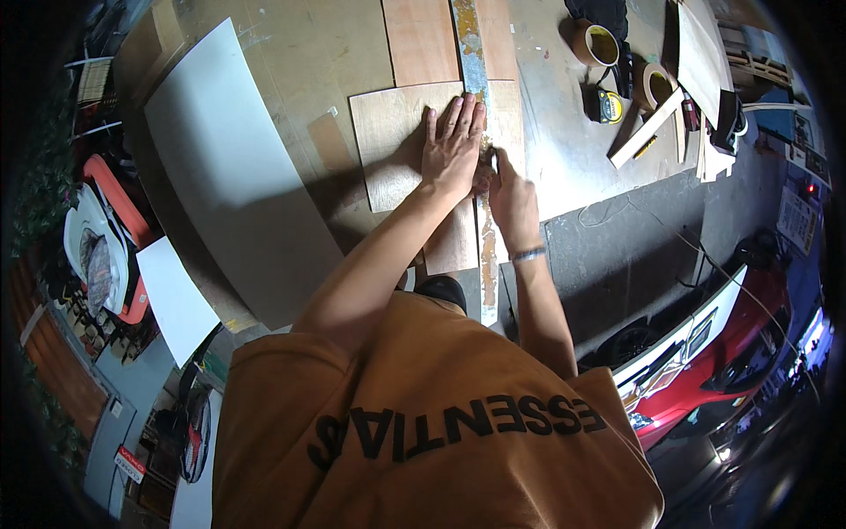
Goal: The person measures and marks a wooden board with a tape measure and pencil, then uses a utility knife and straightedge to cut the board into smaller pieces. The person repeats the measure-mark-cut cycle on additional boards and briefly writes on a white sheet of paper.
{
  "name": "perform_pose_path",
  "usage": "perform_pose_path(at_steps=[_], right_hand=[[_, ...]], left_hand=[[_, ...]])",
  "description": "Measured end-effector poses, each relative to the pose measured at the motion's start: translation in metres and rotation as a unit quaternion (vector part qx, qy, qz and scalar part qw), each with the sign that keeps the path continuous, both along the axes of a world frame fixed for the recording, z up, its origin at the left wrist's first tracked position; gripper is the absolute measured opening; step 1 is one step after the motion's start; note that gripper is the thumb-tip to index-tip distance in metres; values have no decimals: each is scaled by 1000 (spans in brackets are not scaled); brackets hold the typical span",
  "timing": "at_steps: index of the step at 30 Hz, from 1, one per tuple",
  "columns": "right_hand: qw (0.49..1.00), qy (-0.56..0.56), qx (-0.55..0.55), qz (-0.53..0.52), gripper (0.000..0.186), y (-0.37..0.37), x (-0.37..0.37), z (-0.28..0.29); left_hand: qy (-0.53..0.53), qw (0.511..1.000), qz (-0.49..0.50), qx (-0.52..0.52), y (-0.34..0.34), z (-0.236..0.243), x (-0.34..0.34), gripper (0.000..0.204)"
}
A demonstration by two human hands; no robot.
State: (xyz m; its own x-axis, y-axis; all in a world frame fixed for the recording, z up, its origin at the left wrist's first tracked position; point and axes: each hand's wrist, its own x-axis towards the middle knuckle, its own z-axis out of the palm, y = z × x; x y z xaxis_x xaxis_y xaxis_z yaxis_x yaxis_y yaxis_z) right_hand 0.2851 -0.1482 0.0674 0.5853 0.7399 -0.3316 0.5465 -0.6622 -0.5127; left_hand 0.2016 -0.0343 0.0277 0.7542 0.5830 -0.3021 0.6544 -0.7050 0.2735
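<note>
My left hand (pixel 454 150) lies with its fingers spread on a thin pale plywood sheet (pixel 383 141), pressing beside and partly onto a long metal straightedge (pixel 474 66). The straightedge is stained with brown patches and runs lengthwise over the sheet, past the table's near edge. Just right of it, my right hand (pixel 514 207) is closed, its fingers bent against the straightedge's right side. Whatever it grips is mostly hidden by the fingers and shadow. Longer reddish plywood (pixel 423 40) lies beneath the pale sheet and shows at both ends.
A large white panel (pixel 238 176) covers the table's left side. At the right are tape rolls (pixel 597 44), a tape measure (pixel 609 106), wood strips (pixel 646 130) and a pencil (pixel 647 147). Beyond the table's near right edge, a thin cable (pixel 652 216) crosses the floor towards a red car (pixel 731 357).
</note>
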Motion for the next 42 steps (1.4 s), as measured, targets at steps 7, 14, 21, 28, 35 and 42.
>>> perform_pose_path(at_steps=[7,14,21,28,35,42], right_hand=[[996,-17,-86,-11,45,-76,-40,27],[997,-28,63,-38,43,42,36,9],[993,-87,68,45,38,98,50,-32],[996,-62,36,49,31,81,43,-26],[997,-54,46,21,41,-33,-17,4],[998,44,-42,12,40,-64,-12,26]], left_hand=[[-14,996,3,-85,6,13,-1,142],[-10,997,1,-79,8,17,-2,138],[-20,997,9,-80,9,14,-3,140],[-31,997,3,-69,8,11,-4,137],[-28,1000,2,-12,6,8,-1,141],[-54,995,-3,-80,9,10,-5,145]])
